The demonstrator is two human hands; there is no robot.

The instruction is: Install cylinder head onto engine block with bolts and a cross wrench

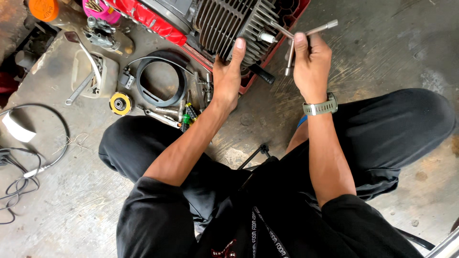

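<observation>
— Gripping that three-arm socket wrench [299,39], is it?
— Yes, the right hand [311,64] is clenched around its hub; one arm runs left into the finned engine cylinder [224,24], one points right, one hangs down beside the fingers.
— And the left hand [227,76]?
— Pressed open against the fins.

We wear a black short-sleeved shirt [158,224] with small white print down its front, and black trousers [397,124]. A grey-green wristwatch [319,107] circles our right wrist.

A stained concrete floor [382,62] carries everything. On it lie a black ring [160,81], a yellow disc [120,103], a wrench [160,117] and screwdrivers [187,117]. Black cables [19,181] coil at its left edge.
</observation>
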